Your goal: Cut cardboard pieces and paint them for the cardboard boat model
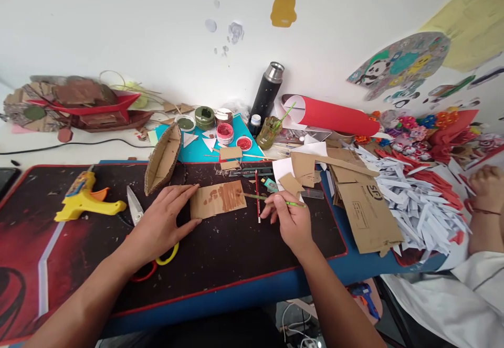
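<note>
I am looking down at a big dark mat (236, 253) that is covering most of the table. On it, a flat cardboard piece (218, 200) is lying in the middle, between my two hands. I am pressing my left hand (163, 224) down flat on the mat, fingers spread wide open, with the fingertips touching the left edge of the cardboard to keep it from sliding. It is not gripping anything. I am pinching a thin green paintbrush (271, 199) in my right hand (289, 222), fingers closed around the handle, and the brush tip is reaching the right end of the cardboard. Brown paint is already covering the right part of the piece in streaks, and there are a few blotches in the middle. The left part is bare, so I think the painting is about half done. A cardboard boat (163, 160) is standing just behind my left hand, unpainted. A yellow glue gun (84, 198) is lying far left, and scissors (136, 211) are peeking out by my left wrist. Small paint pots (224, 133) are sitting on the blue sheet behind. Another person's hand (488, 182) is resting at the far right by a pile of paper strips (413, 201).
</note>
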Demonstrator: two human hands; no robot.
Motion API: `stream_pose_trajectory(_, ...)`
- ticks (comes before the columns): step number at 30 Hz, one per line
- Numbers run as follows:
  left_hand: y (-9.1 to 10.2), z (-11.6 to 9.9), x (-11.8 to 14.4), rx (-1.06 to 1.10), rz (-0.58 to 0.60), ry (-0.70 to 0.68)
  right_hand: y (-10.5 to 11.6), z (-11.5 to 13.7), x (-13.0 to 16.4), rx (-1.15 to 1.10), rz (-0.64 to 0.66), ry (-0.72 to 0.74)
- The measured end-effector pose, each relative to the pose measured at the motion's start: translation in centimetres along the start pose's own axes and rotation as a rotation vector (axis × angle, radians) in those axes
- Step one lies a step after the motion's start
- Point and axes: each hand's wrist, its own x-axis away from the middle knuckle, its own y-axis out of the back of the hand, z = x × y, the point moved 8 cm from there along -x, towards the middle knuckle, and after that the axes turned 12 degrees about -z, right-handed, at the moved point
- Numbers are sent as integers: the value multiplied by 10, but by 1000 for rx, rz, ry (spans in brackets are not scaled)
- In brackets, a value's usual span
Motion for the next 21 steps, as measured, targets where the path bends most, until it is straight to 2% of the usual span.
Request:
stream_pose_trajectory(5,-1,2,0,7,5,11,8,-1,11,-24,-9,-72)
stream_pose_trajectory(11,0,-1,1,-1,-9,-21,-16,-4,-8,-28,-11,-31)
stream_pose_trajectory(14,1,0,1,7,-6,-9,-20,-4,-13,-20,-22,-13)
stream_pose_trajectory(21,-1,1,0,5,11,10,-4,-5,6,-27,27,-86)
